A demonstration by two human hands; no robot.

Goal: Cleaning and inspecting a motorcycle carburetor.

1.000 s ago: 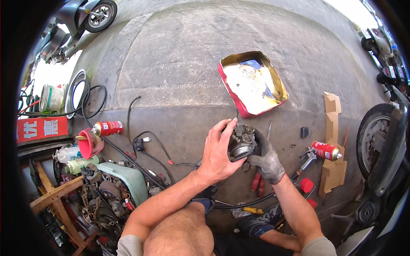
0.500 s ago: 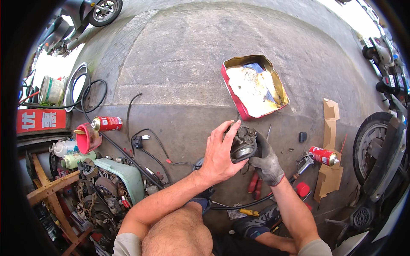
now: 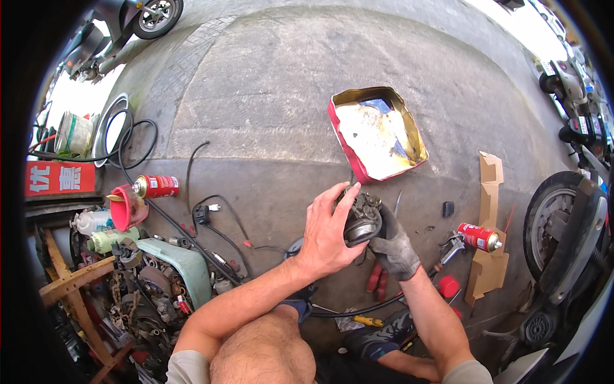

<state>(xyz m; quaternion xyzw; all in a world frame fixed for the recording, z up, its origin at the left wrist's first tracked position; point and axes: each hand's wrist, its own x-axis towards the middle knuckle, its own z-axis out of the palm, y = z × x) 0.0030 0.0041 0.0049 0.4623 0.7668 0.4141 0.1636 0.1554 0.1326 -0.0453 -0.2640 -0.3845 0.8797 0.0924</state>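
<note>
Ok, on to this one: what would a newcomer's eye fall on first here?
Probably the red-walled tray, bright and stained inside, on the concrete floor beyond the hands. Next would come the dark metal part near the centre, held between the bare left hand and the gloved right hand. Two red spray cans also stand out: one at left beside a pink container, one at right by the cardboard.
</note>
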